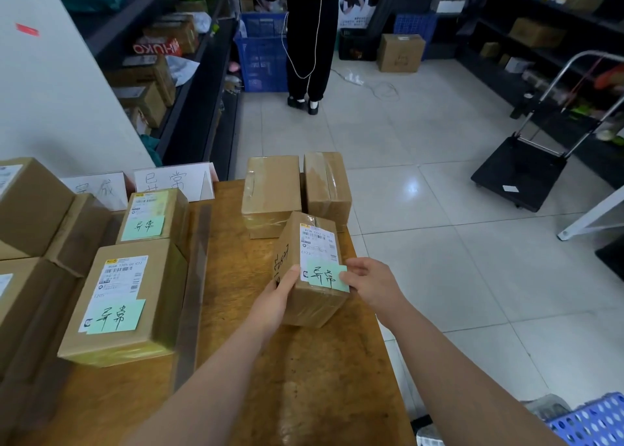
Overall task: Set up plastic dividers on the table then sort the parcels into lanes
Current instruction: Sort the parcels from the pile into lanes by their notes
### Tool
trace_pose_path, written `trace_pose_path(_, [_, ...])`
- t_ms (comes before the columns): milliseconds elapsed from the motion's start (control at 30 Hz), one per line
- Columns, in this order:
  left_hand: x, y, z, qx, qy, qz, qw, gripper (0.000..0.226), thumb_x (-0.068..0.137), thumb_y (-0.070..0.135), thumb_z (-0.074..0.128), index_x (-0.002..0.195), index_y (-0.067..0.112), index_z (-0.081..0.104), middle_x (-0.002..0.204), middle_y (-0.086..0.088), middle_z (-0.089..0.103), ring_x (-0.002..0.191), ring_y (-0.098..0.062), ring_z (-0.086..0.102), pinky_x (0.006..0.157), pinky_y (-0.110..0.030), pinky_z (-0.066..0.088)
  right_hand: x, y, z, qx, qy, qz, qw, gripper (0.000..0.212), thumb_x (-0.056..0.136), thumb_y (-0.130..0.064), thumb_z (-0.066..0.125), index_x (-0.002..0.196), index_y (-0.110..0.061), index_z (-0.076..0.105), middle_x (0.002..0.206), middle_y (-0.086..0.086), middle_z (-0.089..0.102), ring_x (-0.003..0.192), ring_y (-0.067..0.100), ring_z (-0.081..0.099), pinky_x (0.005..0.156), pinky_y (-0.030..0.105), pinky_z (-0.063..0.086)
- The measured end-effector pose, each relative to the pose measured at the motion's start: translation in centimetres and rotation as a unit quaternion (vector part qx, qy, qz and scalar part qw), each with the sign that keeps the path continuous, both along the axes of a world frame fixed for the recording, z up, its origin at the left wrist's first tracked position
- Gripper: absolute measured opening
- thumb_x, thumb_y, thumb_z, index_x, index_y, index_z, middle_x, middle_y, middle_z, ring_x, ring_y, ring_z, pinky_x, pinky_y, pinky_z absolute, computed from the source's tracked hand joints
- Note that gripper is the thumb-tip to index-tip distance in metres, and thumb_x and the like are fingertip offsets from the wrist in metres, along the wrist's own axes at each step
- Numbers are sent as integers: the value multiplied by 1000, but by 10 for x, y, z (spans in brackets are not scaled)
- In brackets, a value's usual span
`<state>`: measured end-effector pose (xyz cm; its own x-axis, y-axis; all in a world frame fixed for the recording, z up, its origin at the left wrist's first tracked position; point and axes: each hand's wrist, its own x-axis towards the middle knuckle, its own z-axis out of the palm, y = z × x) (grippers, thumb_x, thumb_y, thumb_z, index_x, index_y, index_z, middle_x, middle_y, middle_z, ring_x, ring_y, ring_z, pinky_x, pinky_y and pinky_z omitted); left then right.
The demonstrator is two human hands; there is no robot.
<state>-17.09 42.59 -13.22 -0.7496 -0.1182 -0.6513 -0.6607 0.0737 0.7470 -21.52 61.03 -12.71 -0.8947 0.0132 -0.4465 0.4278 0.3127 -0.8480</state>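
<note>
Right of the clear plastic divider (194, 277), over the wooden table (304, 378), a taped parcel (314, 243) lies label-up, its long axis pointing away from the person. The left hand (278, 298) grips its left side with curled fingers. The right hand (369, 283) clamps its right edge beside the green note (327, 278).

Parcel depot or stockroom, dark shelving (189, 84) stacked with cartons, blue crates (261, 57), platform trolley (520, 172), tiled floor (422, 135)
</note>
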Motion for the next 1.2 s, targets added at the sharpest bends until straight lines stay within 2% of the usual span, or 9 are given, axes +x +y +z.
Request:
trace_pose_path(133, [3,2,4,7,-12,8,1000,99,59,90,50,143,36,48,129,7,62,116,-18,58,107,-43,42,-2,0,-4,-10,6,2,1000,34,92,-15,65,124,-8,57,113,6,68,102,19,66,74,23,58])
trace_pose_path(200, [4,3,5,11,-19,14,1000,82,74,82,50,142,36,48,130,6,61,117,-18,57,101,-39,42,-3,-1,-6,-6,5,13,1000,31,92,-15,64,122,-8,59,114,6,69,100,16,66,77,25,58])
trace_pose_path(267, [5,3,3,14,-21,16,1000,72,80,77,50,140,36,49,129,6,62,116,-18,57,100,-39,42,-3,-2,-8,0,4,27,1000,31,93,-17,63,123,-7,61,115,6,70,100,16,66,81,29,59])
trace_pose_path(433, [3,-1,-13,18,-17,15,1000,85,60,86,53,132,42,56,124,10,66,113,-17,61,106,-44,44,0,-1,-12,20,-1,50,999,32,95,-21,61,125,-11,61,116,3,69,101,19,65,73,25,58])
trace_pose_path(600, [-1,-3,-36,-1,-26,11,1000,90,59,90,50,136,43,52,123,14,68,117,-19,60,108,-48,41,-1,-2,-22,35,-12,55,998,36,92,-22,64,126,-12,62,121,1,67,108,18,64,87,32,58])
trace_pose_path(800, [5,3,-13,-28,-3,-10,1000,49,98,51,42,143,34,45,127,7,65,119,-21,57,109,-46,40,2,-4,-24,39,-11,61,997,36,94,-22,62,128,-11,61,118,-1,69,102,16,66,74,23,57])
trace_pose_path(933, [9,3,-10,-31,23,-1,999,41,101,35,48,142,27,47,126,5,66,113,-18,60,96,-34,44,5,-6,-22,47,-12,69,996,35,96,-25,59,128,-12,61,118,-3,69,102,16,65,78,26,58])
trace_pose_path(1100, [13,3,-1,-50,41,1,998,38,102,31,48,141,28,48,125,5,66,109,-14,60,81,-28,43,8,-9,-18,60,-4,83,995,33,97,-26,56,127,-12,63,116,-5,69,101,15,66,81,28,58])
trace_pose_path(1200, [14,1,2,-61,47,-3,997,40,102,33,49,142,30,49,122,8,67,108,-13,61,81,-29,45,9,-10,-12,42,9,83,996,22,98,-22,55,114,-15,69,97,-13,70,89,9,68,72,23,57])
